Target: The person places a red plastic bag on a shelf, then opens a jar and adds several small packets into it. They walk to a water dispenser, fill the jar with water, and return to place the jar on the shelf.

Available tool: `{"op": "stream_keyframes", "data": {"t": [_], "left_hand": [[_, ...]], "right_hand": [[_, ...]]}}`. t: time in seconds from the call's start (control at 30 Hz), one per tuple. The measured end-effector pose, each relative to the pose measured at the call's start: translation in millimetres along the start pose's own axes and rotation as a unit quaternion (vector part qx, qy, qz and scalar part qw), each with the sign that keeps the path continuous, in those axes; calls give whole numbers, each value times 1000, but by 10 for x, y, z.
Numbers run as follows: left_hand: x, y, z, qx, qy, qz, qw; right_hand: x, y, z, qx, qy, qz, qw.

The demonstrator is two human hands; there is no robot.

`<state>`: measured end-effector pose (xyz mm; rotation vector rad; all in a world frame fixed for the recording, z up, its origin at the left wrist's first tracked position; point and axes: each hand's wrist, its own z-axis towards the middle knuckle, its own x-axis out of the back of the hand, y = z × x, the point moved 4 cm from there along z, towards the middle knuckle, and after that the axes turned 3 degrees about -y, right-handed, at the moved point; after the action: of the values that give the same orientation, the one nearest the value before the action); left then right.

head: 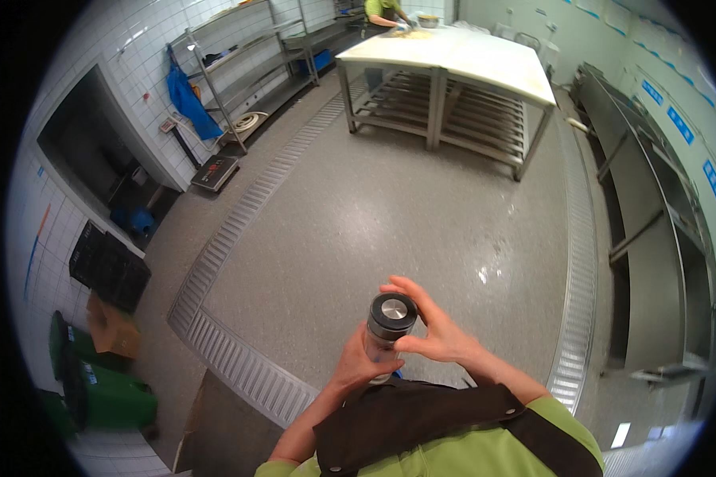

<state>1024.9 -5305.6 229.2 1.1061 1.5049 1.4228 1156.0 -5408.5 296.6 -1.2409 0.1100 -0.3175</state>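
A clear drinking bottle (pixel 383 353) stands nearly upright in front of my chest. Its round dark lid (pixel 381 319) has a silvery metal disc on top. My left hand (pixel 358 365) wraps around the body of the bottle, below the lid. Curved around the lid from the right is my right hand (pixel 432 331), with the thumb at the near side and the fingers at the far side. The lower end of the bottle is partly hidden by my left hand and the brown apron (pixel 417 411).
A white-topped metal table (pixel 489 56) stands ahead, with another person (pixel 382 13) working at its far end. Floor drain grates (pixel 247 364) run along both sides. Left are a platform scale (pixel 215 173), a black crate (pixel 110 265) and green bins (pixel 116 393); steel sinks (pixel 656 238) line the right.
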Motion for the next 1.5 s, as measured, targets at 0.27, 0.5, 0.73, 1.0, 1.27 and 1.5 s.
{"op": "stream_keyframes", "data": {"t": [0.27, 0.5, 0.73, 1.0, 1.27, 1.5], "left_hand": [[1358, 239, 2083, -36, 55, -31, 997], [2611, 193, 3994, -6, 35, -63, 997], [4413, 389, 5352, 18, 251, 88, 964], [6608, 206, 7003, -4, 322, 47, 946], [8012, 755, 9611, -37, 148, -42, 987], [9043, 731, 12045, -55, 80, 11, 995]], "right_hand": [[1056, 727, 1964, 33, 80, -9, 996], [1881, 1711, 4094, 42, 45, -10, 998], [2203, 2298, 6519, 8, -138, -17, 990], [2429, 3614, 9119, -88, -143, 58, 984], [3393, 4217, 11441, -44, -23, -21, 999], [4466, 5005, 13432, -14, 11, -36, 999]]}}
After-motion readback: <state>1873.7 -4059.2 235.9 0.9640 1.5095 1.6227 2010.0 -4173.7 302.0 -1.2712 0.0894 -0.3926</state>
